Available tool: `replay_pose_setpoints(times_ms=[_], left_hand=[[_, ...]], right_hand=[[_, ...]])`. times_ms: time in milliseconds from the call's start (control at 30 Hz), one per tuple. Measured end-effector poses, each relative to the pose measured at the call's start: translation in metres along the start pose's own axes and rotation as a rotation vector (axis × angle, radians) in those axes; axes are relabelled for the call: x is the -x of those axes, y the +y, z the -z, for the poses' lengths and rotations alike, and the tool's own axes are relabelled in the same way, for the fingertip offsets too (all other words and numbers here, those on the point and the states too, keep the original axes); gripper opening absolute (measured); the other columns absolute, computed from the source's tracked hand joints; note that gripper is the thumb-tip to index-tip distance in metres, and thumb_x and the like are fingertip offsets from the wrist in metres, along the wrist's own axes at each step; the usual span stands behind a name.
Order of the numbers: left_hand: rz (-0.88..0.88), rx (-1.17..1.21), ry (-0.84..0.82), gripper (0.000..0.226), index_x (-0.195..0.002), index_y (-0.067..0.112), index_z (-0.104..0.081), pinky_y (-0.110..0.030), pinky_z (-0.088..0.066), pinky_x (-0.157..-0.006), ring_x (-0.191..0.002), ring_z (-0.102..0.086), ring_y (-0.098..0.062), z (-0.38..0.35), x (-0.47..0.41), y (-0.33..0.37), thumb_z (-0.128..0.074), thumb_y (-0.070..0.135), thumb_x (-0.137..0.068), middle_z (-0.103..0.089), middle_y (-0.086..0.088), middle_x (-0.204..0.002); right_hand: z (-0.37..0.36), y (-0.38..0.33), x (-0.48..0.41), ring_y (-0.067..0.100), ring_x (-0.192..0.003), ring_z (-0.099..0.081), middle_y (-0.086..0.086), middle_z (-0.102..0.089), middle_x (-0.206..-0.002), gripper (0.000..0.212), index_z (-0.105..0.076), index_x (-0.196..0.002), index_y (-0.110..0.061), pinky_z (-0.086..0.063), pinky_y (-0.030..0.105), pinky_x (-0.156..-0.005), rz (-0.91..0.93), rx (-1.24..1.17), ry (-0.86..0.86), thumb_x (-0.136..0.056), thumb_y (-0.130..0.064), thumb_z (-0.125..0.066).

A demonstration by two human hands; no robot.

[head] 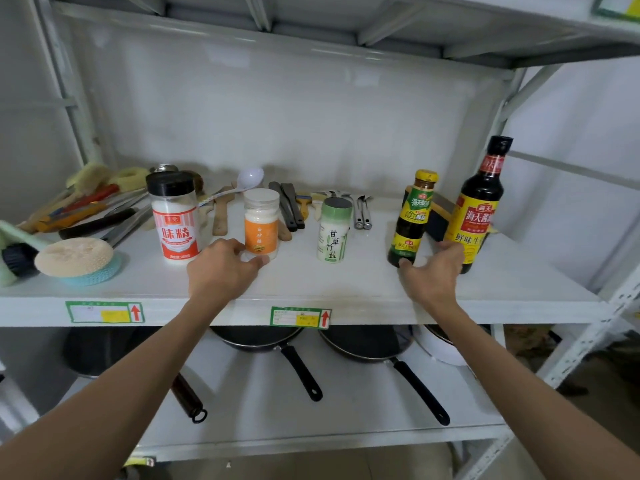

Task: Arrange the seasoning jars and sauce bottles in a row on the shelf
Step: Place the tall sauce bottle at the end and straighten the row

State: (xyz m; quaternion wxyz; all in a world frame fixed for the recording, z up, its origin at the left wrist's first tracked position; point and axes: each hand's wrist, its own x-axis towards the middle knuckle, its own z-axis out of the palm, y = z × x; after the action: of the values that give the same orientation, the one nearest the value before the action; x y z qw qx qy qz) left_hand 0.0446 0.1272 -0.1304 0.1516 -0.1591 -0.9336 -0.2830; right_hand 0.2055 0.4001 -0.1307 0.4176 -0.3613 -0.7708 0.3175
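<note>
Five containers are standing upright in a row on the white shelf (346,289), seen from the head camera. At far left a round sponge (74,259) is lying beside brushes. Next, a black-capped jar (174,216) with a red-and-white label is standing just left of the left hand (223,268). That hand is resting on the shelf with its grip apart, thumb and fingertips (260,260) touching the base of the orange-labelled jar (261,223) without closing round it. A green-capped jar (333,230) is standing apart, near the middle. Behind the row, spoons, spatulas and other utensils are lying against the back. To the right, the right hand (433,271) is curling its grip round the foot of the small sauce bottle (412,220); whether it is clamped cannot be told. The tall dark bottle (479,206) is standing just beside it, at the right end. Below, two pans (363,344) are sitting on the lower shelf.
</note>
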Motion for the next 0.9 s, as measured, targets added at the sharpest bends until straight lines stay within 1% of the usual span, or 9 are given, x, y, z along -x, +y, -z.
replay_pose_setpoints(times_ms=[100,167,233,333,467,567,700,800,900], left_hand=[[0.0,0.009,-0.012,0.061,-0.119,0.02,-0.064,-0.029,-0.046,-0.072,-0.095,-0.063,-0.019,0.0,0.001,0.0,-0.057,0.067,-0.079,-0.069,0.001,-0.112],[0.002,0.011,-0.019,0.062,-0.119,0.02,-0.064,-0.03,-0.048,-0.073,-0.095,-0.063,-0.019,0.001,0.001,0.0,-0.057,0.067,-0.079,-0.069,0.001,-0.112],[0.004,0.005,-0.023,0.062,-0.119,0.021,-0.063,-0.03,-0.048,-0.074,-0.095,-0.063,-0.019,0.001,0.001,0.0,-0.056,0.067,-0.079,-0.069,0.002,-0.112],[0.011,0.005,-0.022,0.062,-0.118,0.021,-0.064,-0.031,-0.049,-0.074,-0.094,-0.063,-0.02,0.002,0.001,-0.001,-0.056,0.068,-0.078,-0.069,0.002,-0.11],[0.017,0.012,-0.019,0.064,-0.12,0.02,-0.063,-0.035,-0.054,-0.078,-0.095,-0.064,-0.021,0.002,0.002,0.001,-0.057,0.068,-0.078,-0.069,0.002,-0.113],[0.019,0.013,-0.025,0.064,-0.121,0.02,-0.063,-0.035,-0.053,-0.078,-0.097,-0.064,-0.021,0.004,0.003,0.002,-0.057,0.067,-0.078,-0.069,0.002,-0.114],[0.012,0.004,-0.036,0.063,-0.121,0.02,-0.062,-0.036,-0.053,-0.078,-0.098,-0.063,-0.021,0.005,0.004,0.004,-0.057,0.066,-0.079,-0.068,0.001,-0.116],[0.014,0.003,-0.04,0.062,-0.121,0.02,-0.062,-0.035,-0.052,-0.077,-0.098,-0.063,-0.021,0.005,0.004,0.003,-0.057,0.066,-0.079,-0.068,0.001,-0.116],[0.007,0.012,-0.032,0.063,-0.12,0.02,-0.063,-0.037,-0.054,-0.078,-0.096,-0.064,-0.021,0.002,0.002,0.002,-0.057,0.067,-0.078,-0.069,0.001,-0.115]], right_hand=[[0.001,0.005,-0.013,0.029,-0.112,-0.055,0.015,-0.053,-0.125,0.07,-0.04,-0.129,-0.004,-0.047,0.038,-0.088,-0.091,-0.034,-0.172,-0.078,-0.029,-0.079],[-0.002,0.005,-0.02,0.024,-0.098,-0.059,0.01,-0.061,-0.114,0.059,-0.052,-0.121,-0.006,-0.045,0.033,-0.076,-0.077,-0.005,-0.221,-0.078,-0.036,-0.079],[-0.005,0.006,-0.023,0.023,-0.09,-0.06,0.008,-0.065,-0.104,0.051,-0.058,-0.113,-0.006,-0.043,0.031,-0.072,-0.04,0.003,-0.213,-0.078,-0.038,-0.078],[-0.007,0.006,-0.022,0.022,-0.091,-0.059,0.009,-0.066,-0.106,0.048,-0.06,-0.114,-0.006,-0.046,0.033,-0.076,-0.03,0.001,-0.205,-0.08,-0.036,-0.077],[-0.002,0.008,-0.02,0.026,-0.111,-0.059,0.011,-0.065,-0.121,0.05,-0.059,-0.124,-0.006,-0.043,0.03,-0.084,0.004,0.005,-0.26,-0.085,-0.033,-0.073],[0.001,0.007,-0.018,0.027,-0.118,-0.057,0.013,-0.063,-0.128,0.05,-0.057,-0.13,-0.004,-0.04,0.028,-0.088,0.02,-0.009,-0.298,-0.088,-0.027,-0.071],[0.002,0.007,-0.016,0.027,-0.12,-0.057,0.014,-0.062,-0.13,0.05,-0.056,-0.13,-0.003,-0.04,0.027,-0.089,0.014,-0.027,-0.298,-0.087,-0.025,-0.071],[0.005,0.008,-0.016,0.024,-0.115,-0.056,0.012,-0.06,-0.128,0.063,-0.051,-0.131,-0.006,-0.043,0.029,-0.088,-0.028,-0.053,-0.331,-0.079,-0.03,-0.079],[0.018,0.015,-0.016,0.022,-0.112,-0.047,0.006,-0.046,-0.122,0.072,-0.04,-0.118,-0.017,-0.047,0.037,-0.092,-0.025,-0.025,-0.324,-0.067,-0.039,-0.086]])
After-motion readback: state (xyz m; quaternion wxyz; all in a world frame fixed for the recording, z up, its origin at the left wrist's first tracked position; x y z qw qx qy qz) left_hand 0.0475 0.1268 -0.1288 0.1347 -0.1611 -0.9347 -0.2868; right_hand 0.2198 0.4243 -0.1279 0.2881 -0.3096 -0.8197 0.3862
